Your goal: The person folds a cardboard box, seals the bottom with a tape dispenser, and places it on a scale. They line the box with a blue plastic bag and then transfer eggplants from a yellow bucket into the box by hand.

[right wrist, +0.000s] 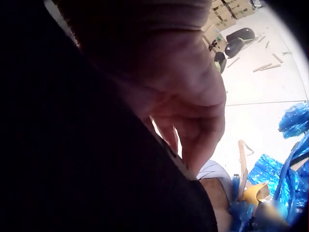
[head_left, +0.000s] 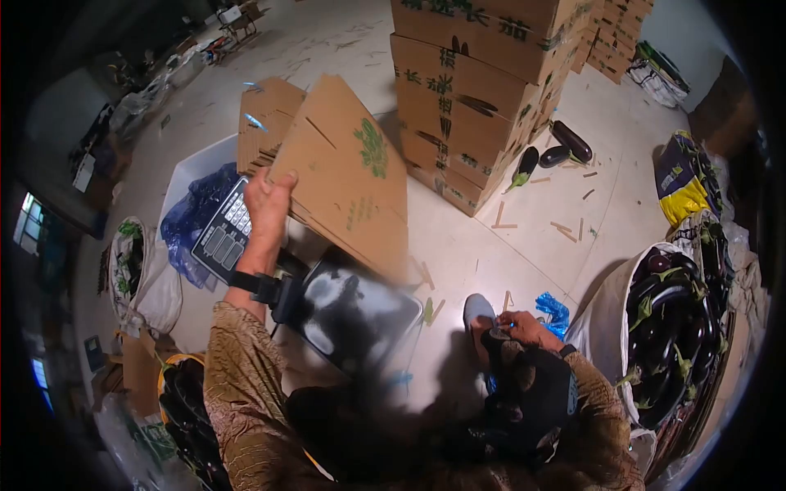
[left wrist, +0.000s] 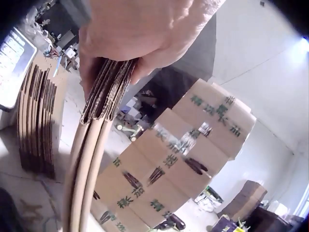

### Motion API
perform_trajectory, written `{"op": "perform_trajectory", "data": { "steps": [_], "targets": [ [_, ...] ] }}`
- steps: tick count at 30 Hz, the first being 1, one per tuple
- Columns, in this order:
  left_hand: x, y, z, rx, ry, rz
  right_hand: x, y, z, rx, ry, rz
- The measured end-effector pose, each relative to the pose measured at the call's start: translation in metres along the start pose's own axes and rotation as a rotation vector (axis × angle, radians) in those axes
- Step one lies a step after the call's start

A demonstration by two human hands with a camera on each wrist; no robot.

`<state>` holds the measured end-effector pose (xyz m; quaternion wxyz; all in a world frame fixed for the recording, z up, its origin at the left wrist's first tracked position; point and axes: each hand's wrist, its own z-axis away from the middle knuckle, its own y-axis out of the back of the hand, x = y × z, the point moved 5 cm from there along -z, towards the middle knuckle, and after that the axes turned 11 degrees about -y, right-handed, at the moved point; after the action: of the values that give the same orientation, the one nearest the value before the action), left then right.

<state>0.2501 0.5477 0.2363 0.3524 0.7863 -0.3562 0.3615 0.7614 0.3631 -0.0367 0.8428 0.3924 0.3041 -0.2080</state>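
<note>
My left hand [head_left: 268, 204] grips the top edge of a couple of flattened cardboard cartons [head_left: 340, 176], thumb on one face and fingers on the other. In the left wrist view their corrugated, folded edges [left wrist: 87, 159] show just below the hand. They tilt over a scale's dark, shiny platform [head_left: 364, 315]; the scale's keypad panel [head_left: 225, 229] is beside the left forearm. Low by my knee, my right hand [head_left: 532, 330] has its fingers loosely bent downward against dark trousers [right wrist: 120, 159]. Its fingertips are partly hidden by the cloth in the right wrist view.
More flattened cartons [head_left: 264, 123] stand behind the scale panel. A tall stack of printed boxes [head_left: 463, 106] rises ahead, with a few eggplants [head_left: 571, 141] beside it. Full of eggplants, a white sack [head_left: 602, 315] stands at right. Blue plastic [head_left: 553, 313] and cardboard strips litter the floor.
</note>
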Motion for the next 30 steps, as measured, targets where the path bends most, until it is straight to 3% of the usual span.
{"op": "perform_trajectory", "data": {
  "steps": [2, 5, 7, 11, 16, 18, 21, 25, 29, 30],
  "targets": [
    [0.053, 0.027, 0.009, -0.05, 0.054, -0.043, -0.016, 0.009, 0.002, 0.014, -0.072, 0.011],
    [0.074, 0.073, 0.014, -0.091, 0.005, 0.059, -0.04, 0.021, 0.011, -0.021, -0.147, -0.143],
    [0.105, 0.099, 0.024, -0.134, -0.054, 0.042, -0.053, 0.031, 0.02, -0.011, -0.11, -0.101],
    [0.182, 0.144, 0.057, -0.178, -0.119, -0.348, -0.05, 0.046, 0.026, 0.101, -0.004, -0.012],
    [0.221, 0.158, 0.11, -0.383, -0.099, -0.311, -0.073, 0.065, 0.047, 0.212, -0.013, 0.001],
    [0.231, 0.15, 0.121, -0.424, -0.123, -0.271, -0.089, 0.077, 0.06, 0.283, -0.075, -0.201],
    [0.244, 0.12, 0.145, -0.522, -0.019, -0.193, -0.09, 0.096, 0.06, 0.403, -0.015, -0.422],
    [0.268, 0.047, 0.154, -0.679, -0.394, -0.1, -0.088, 0.141, 0.081, 0.49, 0.078, -0.765],
    [0.279, -0.036, 0.172, -0.669, -0.416, 0.137, -0.037, 0.194, 0.136, 0.827, 0.058, -0.938],
    [0.28, -0.06, 0.181, -0.655, -0.445, 0.199, -0.026, 0.202, 0.145, 0.781, 0.043, -0.979]
  ]
}}
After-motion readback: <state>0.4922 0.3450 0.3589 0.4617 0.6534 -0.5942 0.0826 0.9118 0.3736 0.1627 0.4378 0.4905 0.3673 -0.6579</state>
